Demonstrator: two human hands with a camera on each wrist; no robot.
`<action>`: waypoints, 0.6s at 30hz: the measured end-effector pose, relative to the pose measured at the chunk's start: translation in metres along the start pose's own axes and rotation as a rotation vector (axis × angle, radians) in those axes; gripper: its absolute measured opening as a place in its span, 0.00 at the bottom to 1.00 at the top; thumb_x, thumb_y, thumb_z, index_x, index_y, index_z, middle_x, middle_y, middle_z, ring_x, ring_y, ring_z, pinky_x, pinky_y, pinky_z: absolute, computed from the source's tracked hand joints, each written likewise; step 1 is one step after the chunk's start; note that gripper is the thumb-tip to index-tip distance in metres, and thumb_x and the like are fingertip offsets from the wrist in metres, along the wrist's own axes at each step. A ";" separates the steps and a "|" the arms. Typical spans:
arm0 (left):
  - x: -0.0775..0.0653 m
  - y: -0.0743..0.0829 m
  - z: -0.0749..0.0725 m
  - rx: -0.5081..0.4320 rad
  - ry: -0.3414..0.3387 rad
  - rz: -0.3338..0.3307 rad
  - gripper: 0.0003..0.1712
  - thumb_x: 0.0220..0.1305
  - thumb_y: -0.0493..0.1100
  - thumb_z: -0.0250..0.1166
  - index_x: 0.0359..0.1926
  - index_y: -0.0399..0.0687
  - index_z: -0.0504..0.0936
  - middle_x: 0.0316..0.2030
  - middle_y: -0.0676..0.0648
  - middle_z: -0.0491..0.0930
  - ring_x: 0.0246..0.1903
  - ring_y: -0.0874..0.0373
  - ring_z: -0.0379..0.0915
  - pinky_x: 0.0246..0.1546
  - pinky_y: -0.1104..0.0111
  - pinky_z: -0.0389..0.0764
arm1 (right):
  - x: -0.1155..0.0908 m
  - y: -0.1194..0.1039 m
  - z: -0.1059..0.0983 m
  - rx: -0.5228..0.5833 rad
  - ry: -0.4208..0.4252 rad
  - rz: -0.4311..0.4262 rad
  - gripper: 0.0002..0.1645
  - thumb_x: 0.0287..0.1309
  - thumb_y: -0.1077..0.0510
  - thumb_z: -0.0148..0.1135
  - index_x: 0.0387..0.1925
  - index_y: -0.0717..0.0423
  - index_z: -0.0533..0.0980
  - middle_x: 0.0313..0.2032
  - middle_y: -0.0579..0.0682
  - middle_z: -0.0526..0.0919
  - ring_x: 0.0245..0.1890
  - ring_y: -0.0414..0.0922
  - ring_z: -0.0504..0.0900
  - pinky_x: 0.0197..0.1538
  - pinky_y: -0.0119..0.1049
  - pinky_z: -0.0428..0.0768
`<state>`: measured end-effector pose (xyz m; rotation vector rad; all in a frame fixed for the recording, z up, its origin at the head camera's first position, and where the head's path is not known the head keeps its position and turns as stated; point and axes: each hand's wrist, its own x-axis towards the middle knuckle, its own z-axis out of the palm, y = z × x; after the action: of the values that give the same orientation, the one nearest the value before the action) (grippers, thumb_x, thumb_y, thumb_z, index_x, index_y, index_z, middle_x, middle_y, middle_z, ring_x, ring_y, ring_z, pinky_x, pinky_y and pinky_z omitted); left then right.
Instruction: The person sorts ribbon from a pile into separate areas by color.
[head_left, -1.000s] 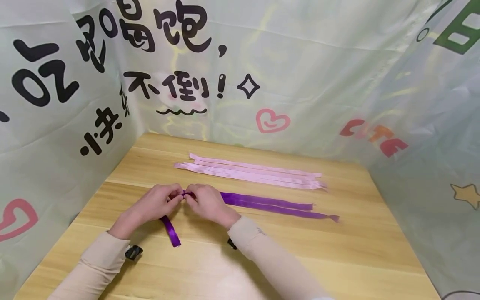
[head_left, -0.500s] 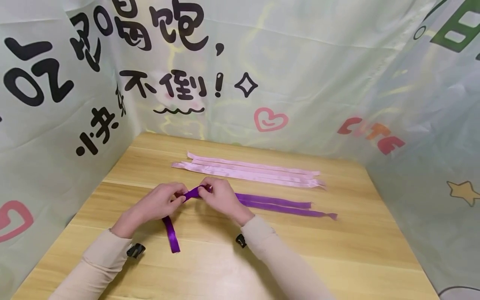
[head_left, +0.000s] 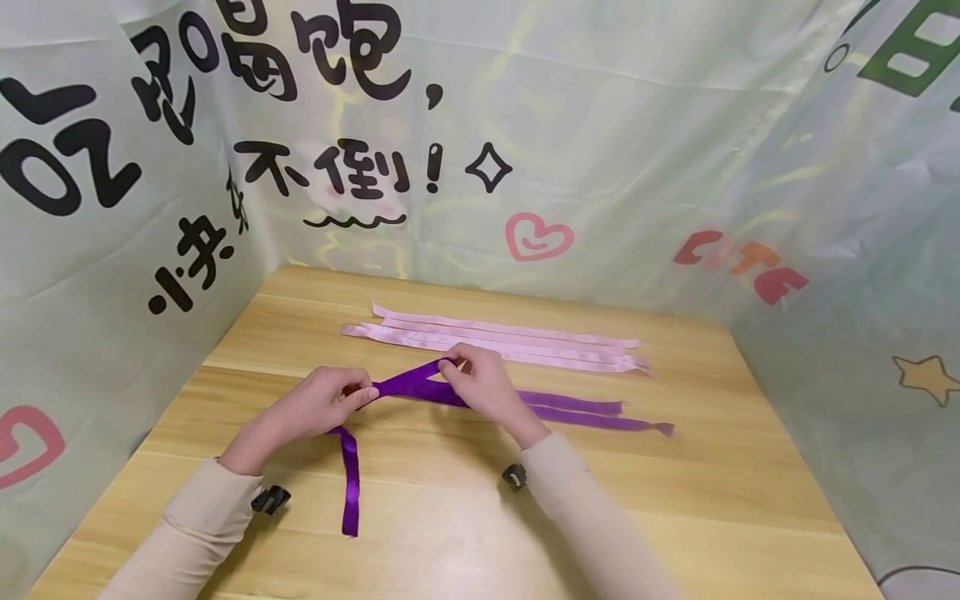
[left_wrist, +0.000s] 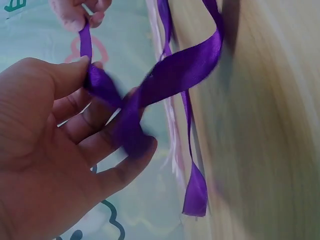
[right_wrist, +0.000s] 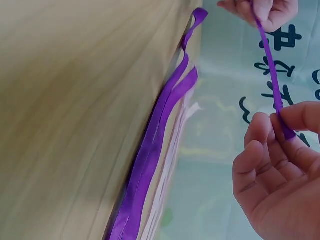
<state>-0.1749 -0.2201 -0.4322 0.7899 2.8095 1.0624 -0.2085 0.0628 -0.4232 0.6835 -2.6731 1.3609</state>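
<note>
My left hand point(head_left: 322, 404) pinches a purple satin ribbon point(head_left: 408, 377) between thumb and forefinger, above the table. My right hand point(head_left: 483, 385) pinches an upper part of the ribbon farther right. In the right wrist view, that stretch of ribbon point(right_wrist: 270, 62) runs taut and narrow between both hands. A loose tail point(head_left: 350, 487) hangs below my left hand. More ribbon point(left_wrist: 182, 75) twists and droops past my left fingers in the left wrist view, partly blurred. Further purple ribbons point(head_left: 577, 403) lie on the table, partly hidden behind my right hand.
Several pale pink ribbons point(head_left: 495, 333) lie side by side farther back on the wooden table point(head_left: 675, 517). Printed cloth point(head_left: 630, 150) encloses the table at the back and sides. Small black devices point(head_left: 272, 500) are worn at both wrists.
My right hand has moved right and slightly up, away from my left hand, drawing the pinched ribbon out between them. The left hand stays nearly in place, and the tail below it hangs longer.
</note>
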 end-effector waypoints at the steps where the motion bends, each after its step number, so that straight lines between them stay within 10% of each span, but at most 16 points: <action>1: 0.001 0.001 0.000 -0.004 -0.001 0.001 0.13 0.78 0.47 0.63 0.33 0.49 0.82 0.20 0.60 0.68 0.22 0.67 0.63 0.27 0.71 0.68 | -0.002 0.002 -0.003 0.002 0.000 0.002 0.06 0.68 0.59 0.63 0.37 0.55 0.85 0.24 0.47 0.83 0.18 0.36 0.71 0.22 0.30 0.70; 18: 0.005 0.010 -0.003 -0.060 0.001 0.039 0.08 0.74 0.41 0.67 0.35 0.46 0.86 0.23 0.55 0.76 0.24 0.67 0.67 0.27 0.71 0.71 | -0.018 0.024 -0.052 -0.032 0.130 0.038 0.08 0.68 0.59 0.65 0.42 0.58 0.86 0.36 0.56 0.90 0.21 0.39 0.79 0.26 0.32 0.77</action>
<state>-0.1756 -0.2130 -0.4225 0.8415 2.7595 1.1468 -0.2096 0.1218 -0.4146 0.5247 -2.6129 1.3193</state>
